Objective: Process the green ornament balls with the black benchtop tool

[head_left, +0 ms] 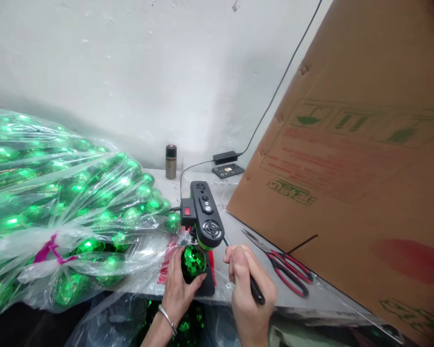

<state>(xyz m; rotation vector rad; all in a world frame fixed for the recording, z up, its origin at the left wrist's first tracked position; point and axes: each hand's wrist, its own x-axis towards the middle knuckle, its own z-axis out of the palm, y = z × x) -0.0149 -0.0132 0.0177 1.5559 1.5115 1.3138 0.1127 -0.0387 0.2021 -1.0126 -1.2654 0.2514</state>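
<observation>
A shiny green faceted ball (195, 261) sits under the front end of a small black machine (205, 212) with round grilles and a red switch. My left hand (178, 285), with a metal bangle at the wrist, has its fingers and thumb curled around the ball. Wrapped around a metal lever with a black handle (256, 292) is my right hand (251, 294). That lever runs up to the right side of the machine. Red material lies beneath the machine's base, and the exact contact above the ball is hidden.
A big clear bag (104, 212) of green balls fills the left side. Scissors (285, 270) with red-black handles lie beside a large cardboard box (347, 159). Behind stand a small bottle (171, 163), a power adapter (225, 157) and a phone (227, 170). More green balls show below the table edge.
</observation>
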